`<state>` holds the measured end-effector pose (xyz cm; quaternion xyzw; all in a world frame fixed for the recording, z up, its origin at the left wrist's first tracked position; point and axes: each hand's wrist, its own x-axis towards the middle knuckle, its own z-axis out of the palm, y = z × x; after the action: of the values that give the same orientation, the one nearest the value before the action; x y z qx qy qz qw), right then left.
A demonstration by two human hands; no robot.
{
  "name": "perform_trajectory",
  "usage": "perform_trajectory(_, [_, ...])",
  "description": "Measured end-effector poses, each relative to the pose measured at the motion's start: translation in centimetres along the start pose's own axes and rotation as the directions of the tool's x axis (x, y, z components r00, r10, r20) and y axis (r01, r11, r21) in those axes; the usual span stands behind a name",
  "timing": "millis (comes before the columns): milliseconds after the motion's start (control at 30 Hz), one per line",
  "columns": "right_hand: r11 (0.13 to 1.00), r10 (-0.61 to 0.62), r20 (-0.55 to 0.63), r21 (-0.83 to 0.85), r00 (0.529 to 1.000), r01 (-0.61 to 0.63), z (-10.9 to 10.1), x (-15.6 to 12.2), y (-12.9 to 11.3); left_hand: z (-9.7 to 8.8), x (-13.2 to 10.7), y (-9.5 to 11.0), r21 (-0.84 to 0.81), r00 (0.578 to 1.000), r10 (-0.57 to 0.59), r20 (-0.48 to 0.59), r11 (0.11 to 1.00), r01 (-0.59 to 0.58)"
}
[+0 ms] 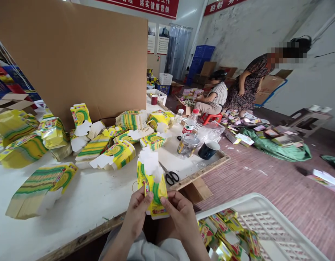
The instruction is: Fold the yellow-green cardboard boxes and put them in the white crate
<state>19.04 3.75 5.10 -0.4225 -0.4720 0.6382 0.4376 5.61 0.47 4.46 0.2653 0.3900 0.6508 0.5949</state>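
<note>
Between my two hands is a yellow and green printed carton point(157, 192) with white end flaps pointing up, held at the table's front edge. My left hand point(138, 206) pinches its left side, thumb on the front. On the right side, my right hand point(180, 210) grips it with the thumb pressed to the front face; the fingers behind are partly hidden. Just beyond it on the white table point(102, 195) lie scissors point(171, 177) with black handles. Bundles of flat cartons point(44, 188) in the same print are spread across the table to the left.
A white plastic basket point(276, 206) with several yellow cartons stands at lower right. A clear jar point(188, 145), dark mug point(209, 149) and red-capped bottle point(191, 123) stand near the table's right edge. A large cardboard sheet point(83, 58) rises behind. Two people are beyond, among scattered boxes.
</note>
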Motion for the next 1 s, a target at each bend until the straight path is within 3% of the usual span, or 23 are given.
perform_trajectory(133, [0.988, -0.098, -0.083, -0.124, 0.992, 0.087, -0.3, -0.4, 1.7, 0.0, 0.2, -0.6, 0.046, 0.997, 0.044, -0.06, 0.998, -0.041])
perform_trajectory(300, [0.928, -0.188, -0.025, -0.332, 0.982, 0.169, -1.1, -0.5, 2.3, -0.1, 0.3, -0.4, 0.171, 0.986, 0.096, -0.136, 0.983, -0.072])
perform_trajectory(533, [0.907, -0.253, -0.005, -0.348, 0.967, 0.236, -1.3, -0.6, -0.2, 0.2, -0.1, -1.2, 0.188, 1.0, -0.007, -0.016, 0.982, 0.01])
perform_trajectory(733, [0.906, -0.339, -0.105, -0.304, 0.935, 0.295, -2.1, -0.8, 0.1, 0.4, -0.7, -1.0, 0.19, 0.998, 0.045, 0.039, 0.981, -0.051])
perform_trajectory(867, [0.902, -0.339, 0.018, -0.276, 0.941, 0.331, -3.2, -0.9, -0.3, 0.5, -1.4, 0.0, 0.181, 0.989, 0.033, 0.147, 0.982, -0.059])
perform_trajectory(1000, [0.904, -0.294, 0.118, -0.288, 0.948, 0.316, -4.1, -1.0, -1.1, 0.4, -1.5, 0.7, 0.188, 0.967, -0.064, 0.246, 0.982, 0.017])
